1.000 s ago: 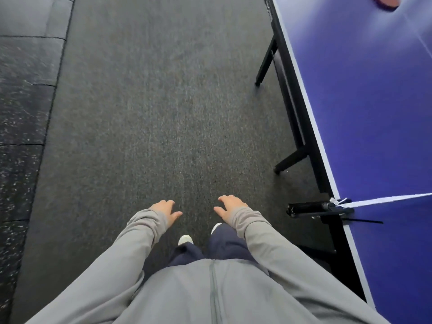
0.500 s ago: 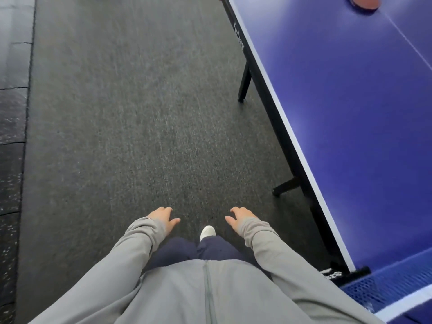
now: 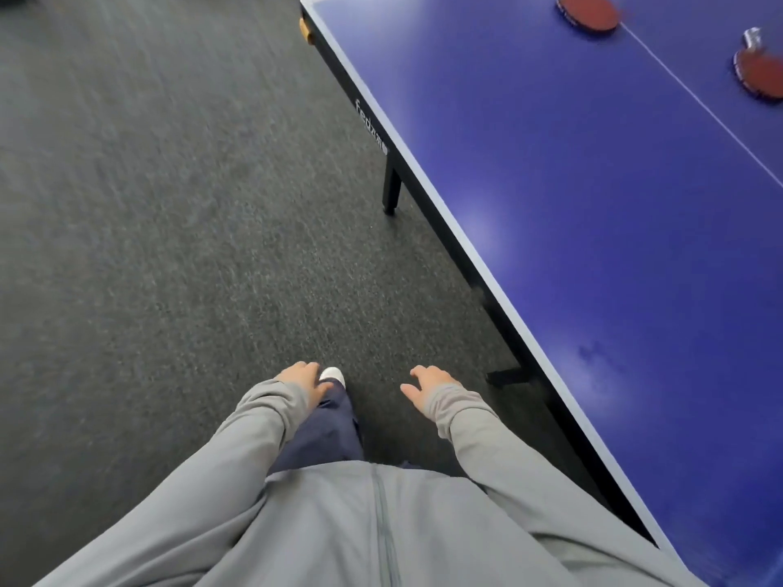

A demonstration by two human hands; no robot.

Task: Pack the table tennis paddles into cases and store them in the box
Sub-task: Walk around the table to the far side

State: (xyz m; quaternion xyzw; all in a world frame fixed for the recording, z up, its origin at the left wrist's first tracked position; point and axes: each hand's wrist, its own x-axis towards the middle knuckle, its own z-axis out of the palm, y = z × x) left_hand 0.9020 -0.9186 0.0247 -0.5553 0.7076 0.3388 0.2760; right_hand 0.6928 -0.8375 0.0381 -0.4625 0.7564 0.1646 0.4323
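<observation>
A: Blue, that is the colour of the big surface (image 3: pixel 593 247) on the right side of the head view. It has a white line running along it.

B: Where are the paddles?

A: Two red paddles lie on the surface, up at the far right. The first paddle (image 3: pixel 587 10) is at the top edge of the view. The second paddle (image 3: pixel 760 72) is near it, lower and further right, partly cut off by the edge. Its handle points up.

B: Are they in a case or a box?

A: No. They lie bare on the blue top, well apart from the person.

B: What are the hands doing?

A: The left hand (image 3: pixel 303 377) hangs low with loose fingers and holds nothing. The right hand (image 3: pixel 428 385) is the same, fingers loosely bent, nothing in it. Both stick out of grey sleeves (image 3: pixel 487 434).

B: What is under them?

A: A dark grey carpet floor (image 3: pixel 169 247). A white shoe (image 3: pixel 332 374) peeks out just beside the left hand.
</observation>
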